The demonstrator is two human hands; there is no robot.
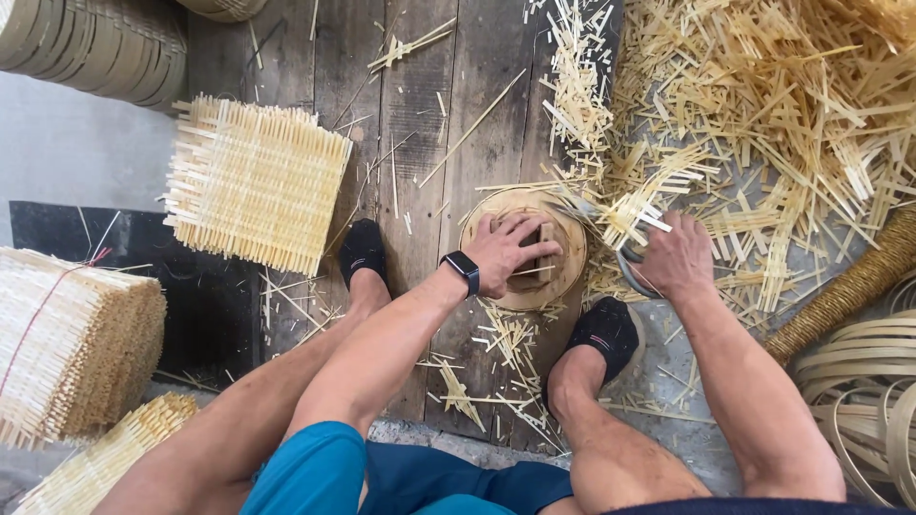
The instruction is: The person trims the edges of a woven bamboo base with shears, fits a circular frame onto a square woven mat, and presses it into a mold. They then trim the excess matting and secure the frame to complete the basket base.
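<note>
My left hand (509, 250), a dark watch on its wrist, presses flat on a small block on top of a round wooden form (569, 268) that covers a woven bamboo mat. My right hand (679, 260) is closed around the handles of large shears (625, 256) at the form's right edge, where bamboo strip ends (637, 212) stick out. The blades are mostly hidden among the strips. My feet in black socks rest on either side of the form.
A stack of square woven bamboo mats (256, 183) lies at the left. Tied mat bundles (72, 339) sit at far left. A heap of cut bamboo offcuts (792, 105) fills the upper right. Coiled bamboo hoops (863, 401) lie at the right, more hoops (95, 43) top left.
</note>
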